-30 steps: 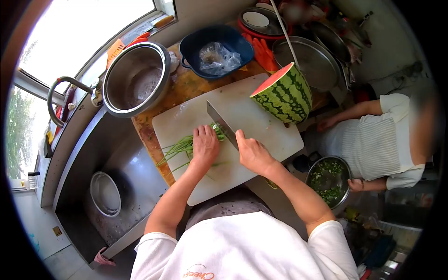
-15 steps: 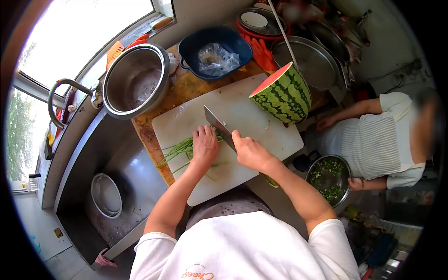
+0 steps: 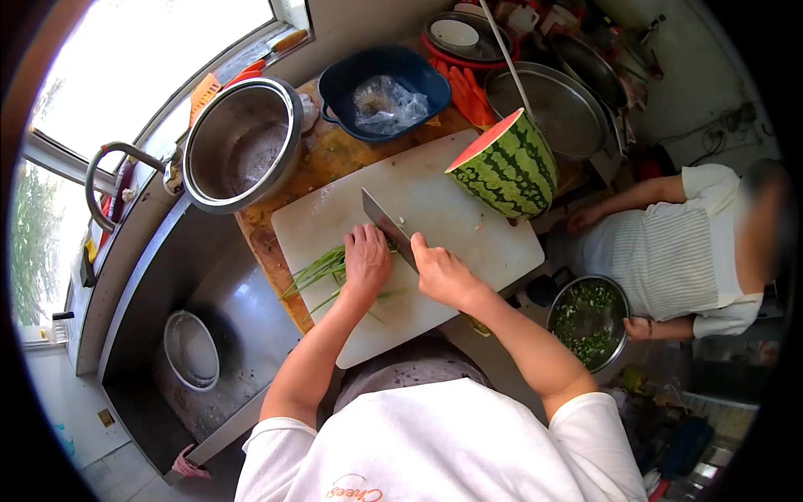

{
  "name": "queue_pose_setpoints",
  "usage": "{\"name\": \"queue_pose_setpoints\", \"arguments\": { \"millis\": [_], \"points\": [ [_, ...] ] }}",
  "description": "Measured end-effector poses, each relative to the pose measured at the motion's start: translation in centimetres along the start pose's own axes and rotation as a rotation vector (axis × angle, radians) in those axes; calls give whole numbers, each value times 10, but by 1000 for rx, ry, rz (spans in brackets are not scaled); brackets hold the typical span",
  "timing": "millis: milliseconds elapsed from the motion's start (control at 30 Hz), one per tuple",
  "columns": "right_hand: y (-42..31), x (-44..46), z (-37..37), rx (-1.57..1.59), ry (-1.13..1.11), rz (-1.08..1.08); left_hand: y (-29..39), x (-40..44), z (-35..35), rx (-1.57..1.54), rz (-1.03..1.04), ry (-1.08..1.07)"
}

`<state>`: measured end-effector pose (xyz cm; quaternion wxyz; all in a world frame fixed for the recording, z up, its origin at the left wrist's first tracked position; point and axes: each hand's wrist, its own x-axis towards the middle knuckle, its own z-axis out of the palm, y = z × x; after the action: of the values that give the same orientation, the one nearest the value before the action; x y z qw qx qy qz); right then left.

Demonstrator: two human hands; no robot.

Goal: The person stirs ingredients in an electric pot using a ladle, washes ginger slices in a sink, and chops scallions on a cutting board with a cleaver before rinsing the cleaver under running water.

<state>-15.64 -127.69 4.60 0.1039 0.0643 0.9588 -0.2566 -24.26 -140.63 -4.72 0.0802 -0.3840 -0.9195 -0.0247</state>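
Observation:
My left hand [image 3: 366,261] presses a bunch of long green stalks [image 3: 319,269] onto the white cutting board [image 3: 452,192], its fingers bent over them. In my right hand [image 3: 442,269] is the handle of a wide-bladed knife [image 3: 386,224]; the blade stands beside the fingertips of my left hand, at the right end of the bunch. A small pale scrap lies just right of the blade. Half a watermelon [image 3: 512,171], red flesh showing, rests at the board's upper right corner.
Behind the board are a steel pot [image 3: 242,146] and a blue basin [image 3: 385,92] holding a plastic bag. A sink [image 3: 226,309] with a small bowl [image 3: 191,350] lies left. At right, another person [image 3: 661,251] holds a bowl of chopped greens [image 3: 588,325].
The knife and my right hand have shifted slightly left, closer to my left hand. Less green shows between the blade and my left fingers. My left hand has barely moved.

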Motion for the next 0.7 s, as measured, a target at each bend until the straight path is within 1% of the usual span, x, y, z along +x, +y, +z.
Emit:
{"name": "queue_pose_setpoints", "arguments": {
  "millis": [67, 167, 267, 367, 400, 433, 533, 633, 700],
  "points": [
    [0, 0, 18, 5, 18, 16, -1, -2, -4, 6, -8, -59],
    [0, -2, 27, 6, 45, 31, -7, -6, -17, -175, -52, -85],
    [5, -3, 23, 11, 82, 30, -20, -15, -42, -116, -52, -26],
    [4, -2, 23, 38, 107, -15, -15, -10, -54, -25, -94, -339],
    [8, 0, 20, 61, 126, -48, -14, -13, -34, 47, -31, -216],
    [11, 1, 18, 82, 145, -78, -13, -16, -22, 62, -28, -198],
    [-9, -11, -12, 65, 92, -68, -11, -15, -8, 84, -24, -141],
    [-13, -14, -15, -9, -10, -42, -10, -13, -8, 75, -11, -74],
    [-13, -10, -9, -32, -32, -2, -12, -14, 1, 78, -7, -24]
  ]
}}
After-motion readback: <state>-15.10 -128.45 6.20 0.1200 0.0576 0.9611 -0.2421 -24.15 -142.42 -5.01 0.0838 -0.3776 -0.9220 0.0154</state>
